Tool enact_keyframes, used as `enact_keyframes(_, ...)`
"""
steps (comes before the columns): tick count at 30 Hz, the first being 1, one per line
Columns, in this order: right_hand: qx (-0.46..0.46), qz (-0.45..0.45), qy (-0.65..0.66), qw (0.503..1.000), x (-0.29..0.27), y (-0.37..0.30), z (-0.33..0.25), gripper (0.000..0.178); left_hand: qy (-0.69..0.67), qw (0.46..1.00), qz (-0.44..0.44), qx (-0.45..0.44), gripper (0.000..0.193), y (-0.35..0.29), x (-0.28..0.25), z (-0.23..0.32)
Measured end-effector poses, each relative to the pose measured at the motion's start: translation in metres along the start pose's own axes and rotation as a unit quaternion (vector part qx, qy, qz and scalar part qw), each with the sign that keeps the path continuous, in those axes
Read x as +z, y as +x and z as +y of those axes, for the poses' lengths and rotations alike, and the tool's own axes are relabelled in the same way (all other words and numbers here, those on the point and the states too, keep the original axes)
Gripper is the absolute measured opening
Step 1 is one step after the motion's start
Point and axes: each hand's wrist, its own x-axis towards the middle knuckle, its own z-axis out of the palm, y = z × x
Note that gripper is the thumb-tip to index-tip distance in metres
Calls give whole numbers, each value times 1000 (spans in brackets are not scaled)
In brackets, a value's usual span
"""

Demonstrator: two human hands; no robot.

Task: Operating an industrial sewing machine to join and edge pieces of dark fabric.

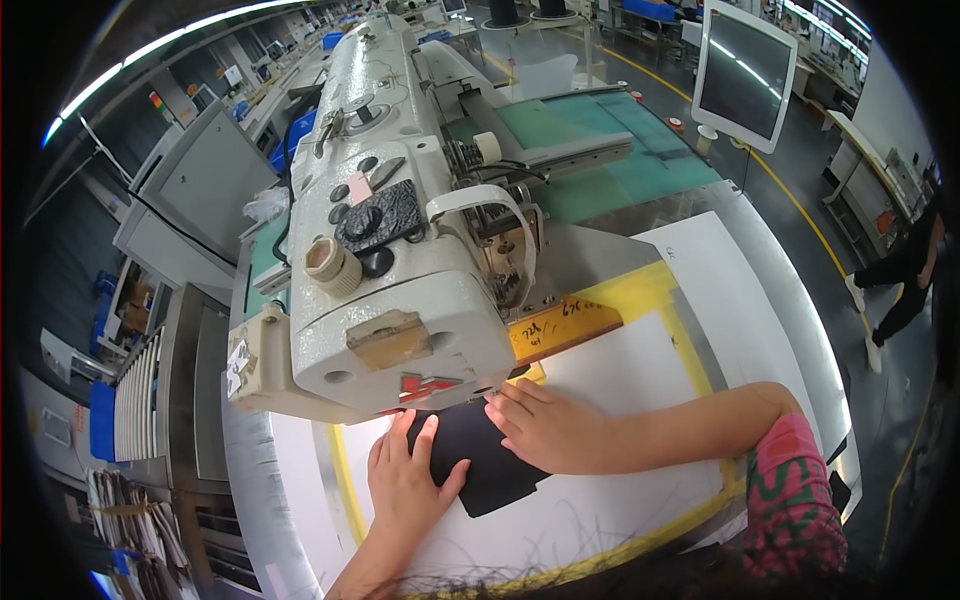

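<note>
A flat black panel [482,470], perhaps fabric or leather, lies partly under the head of a large white sewing machine [390,330]. My left hand [408,478] rests on its left edge, fingers spread and thumb apart. From the right, my right hand [550,428] lies over the panel's right side with its fingers slightly bent, the tips close to the machine head. A yellow-orange plate [565,328] with handwritten marks sits just beyond that hand. The needle area and the panel's far edge are hidden by the machine head.
White sheet [620,500] bordered by yellow tape [700,370] covers the work surface. A green table section [620,150] extends behind, with a monitor [745,80] at the far right. Grey cabinet [205,185] stands left. Another person [905,280] walks at the right.
</note>
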Motion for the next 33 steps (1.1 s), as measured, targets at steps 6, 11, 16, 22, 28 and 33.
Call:
enact_keyframes(6,29,2,123,992,-18,-19,12,38,-1,1000,-3,-9,62,-3,1,1)
enact_keyframes(11,57,0,188,981,-32,-36,31,33,18,1000,-17,-2,55,3,-6,7)
enact_keyframes(16,-7,-1,120,993,-30,-29,40,34,-168,983,-28,66,40,34,3,47)
enact_keyframes(22,-14,110,132,985,-32,-37,40,29,-296,955,11,37,38,41,20,58)
enact_keyframes(28,296,39,614,730,-24,-17,41,15,-326,944,25,32,42,37,25,59)
enact_keyframes(33,305,30,543,782,-16,-1,52,13,-222,971,40,78,39,34,31,61)
